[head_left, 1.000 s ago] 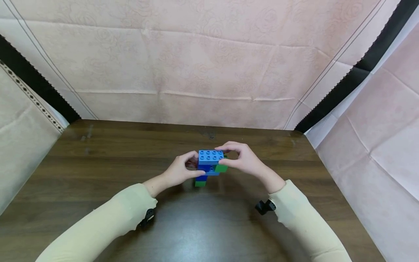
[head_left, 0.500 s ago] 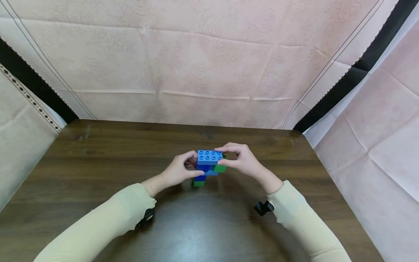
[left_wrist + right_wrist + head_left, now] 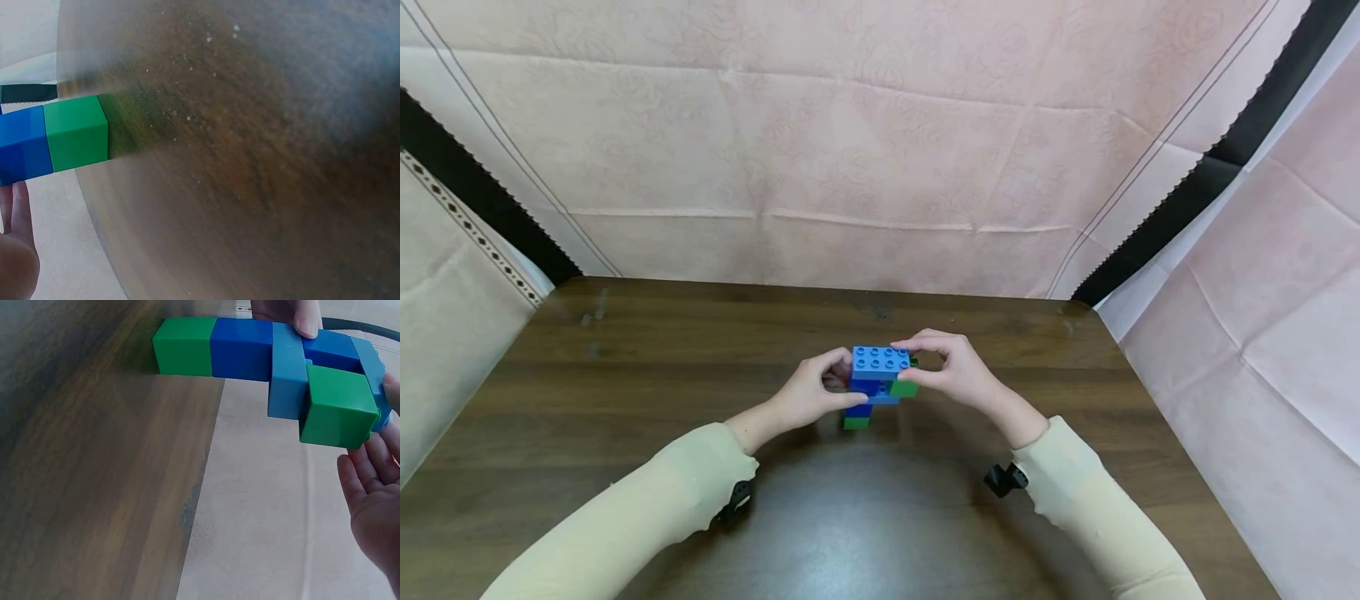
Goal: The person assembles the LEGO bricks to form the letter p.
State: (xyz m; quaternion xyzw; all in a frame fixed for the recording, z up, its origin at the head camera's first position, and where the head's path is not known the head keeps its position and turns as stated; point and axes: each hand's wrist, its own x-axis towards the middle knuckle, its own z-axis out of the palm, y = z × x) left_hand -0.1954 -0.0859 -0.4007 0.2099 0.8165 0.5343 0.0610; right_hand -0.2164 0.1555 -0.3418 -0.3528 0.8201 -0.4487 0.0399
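Observation:
Toy building bricks form a stepped tower (image 3: 242,350) between both hands near the table's middle. Its base is a green brick (image 3: 856,423), with a dark blue brick (image 3: 24,147) on that. Over these lies a light blue brick (image 3: 289,369), carrying another dark blue brick (image 3: 334,349) and a second green brick (image 3: 337,406) side by side. A studded light blue brick (image 3: 880,364) tops it all. My left hand (image 3: 805,390) grips the tower from the left, thumb across its near side. My right hand (image 3: 958,371) pinches the top brick's right end between thumb and fingers.
The dark wood-grain table (image 3: 700,333) extends around the tower on all sides. Pale patterned cloth (image 3: 865,167) hangs behind its back edge and at both sides, with black strips (image 3: 1195,187) along the corners. Black wrist cameras (image 3: 1006,480) sit at the sleeve cuffs.
The head view shifts very slightly. Both hands keep their hold on the tower, and the bricks stay in the same arrangement.

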